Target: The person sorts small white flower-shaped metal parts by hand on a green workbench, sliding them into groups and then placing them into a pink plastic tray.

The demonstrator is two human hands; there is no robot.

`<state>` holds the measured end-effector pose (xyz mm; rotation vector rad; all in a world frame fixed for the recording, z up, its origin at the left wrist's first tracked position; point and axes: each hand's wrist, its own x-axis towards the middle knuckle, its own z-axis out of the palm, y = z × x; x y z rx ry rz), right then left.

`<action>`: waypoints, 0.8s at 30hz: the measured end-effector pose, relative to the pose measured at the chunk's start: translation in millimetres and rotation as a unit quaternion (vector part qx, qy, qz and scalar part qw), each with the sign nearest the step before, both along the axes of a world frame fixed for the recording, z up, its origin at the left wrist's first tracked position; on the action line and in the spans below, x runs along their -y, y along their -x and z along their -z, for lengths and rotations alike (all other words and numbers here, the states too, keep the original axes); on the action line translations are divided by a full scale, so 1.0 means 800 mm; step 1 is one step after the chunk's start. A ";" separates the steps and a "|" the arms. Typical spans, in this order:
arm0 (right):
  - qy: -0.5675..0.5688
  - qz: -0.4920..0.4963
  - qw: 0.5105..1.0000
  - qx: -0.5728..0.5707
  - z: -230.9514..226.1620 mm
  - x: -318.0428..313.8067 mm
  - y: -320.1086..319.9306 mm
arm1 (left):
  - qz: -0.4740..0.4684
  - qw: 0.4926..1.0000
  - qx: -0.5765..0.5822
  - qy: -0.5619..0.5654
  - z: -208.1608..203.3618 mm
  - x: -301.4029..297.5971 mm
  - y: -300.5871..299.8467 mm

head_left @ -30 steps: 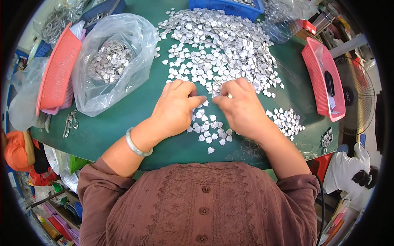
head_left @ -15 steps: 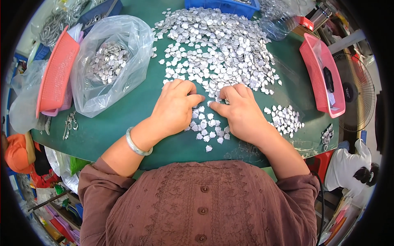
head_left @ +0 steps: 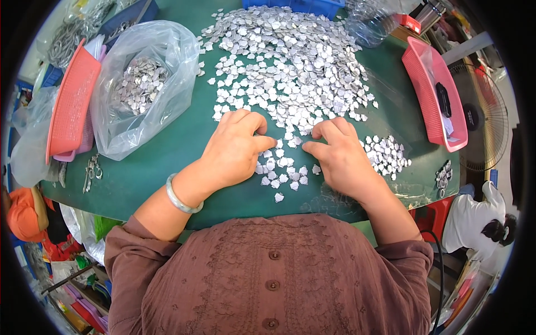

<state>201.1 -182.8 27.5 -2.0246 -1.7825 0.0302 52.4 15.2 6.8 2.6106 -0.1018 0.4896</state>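
Note:
Many small silvery flat metal pieces with scalloped edges lie in a broad heap (head_left: 290, 61) on the green table. My left hand (head_left: 231, 145), a pale bangle (head_left: 181, 195) on its wrist, rests at the heap's near edge. Its fingers are bent, with the thumb apart from the index finger and its tip beside loose pieces. Across a narrow gap, my right hand (head_left: 343, 159) has its thumb and index finger apart, and no piece shows between them. A small scatter of pieces (head_left: 282, 170) lies between and below my hands. Right of my right hand sits a separate small pile (head_left: 385, 156).
At left stand a clear plastic bag (head_left: 176, 106) holding more pieces and a pink basket (head_left: 72, 100). A pink tray (head_left: 424, 84) stands at right, beside a fan (head_left: 486, 117). A blue bin (head_left: 301, 5) sits behind the heap. Metal clasps (head_left: 92, 173) lie near the left edge.
My right hand has drawn away to the right, widening the gap between my hands. One loose piece now lies by its thumb. My left hand stays nearly in place.

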 end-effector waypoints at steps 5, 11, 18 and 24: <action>-0.031 0.027 0.999 -0.012 0.009 -0.003 -0.001 | 0.000 1.000 0.014 -0.002 0.000 0.003 -0.001; -0.052 0.034 0.998 0.011 0.023 -0.016 0.002 | -0.001 1.000 0.013 -0.002 0.002 0.004 -0.002; 0.011 0.087 0.996 -0.003 0.017 -0.003 -0.005 | -0.008 1.000 0.013 -0.002 -0.001 0.014 -0.012; -0.043 0.041 0.998 -0.019 0.023 -0.014 0.000 | 0.015 1.000 -0.006 -0.024 0.001 0.015 -0.021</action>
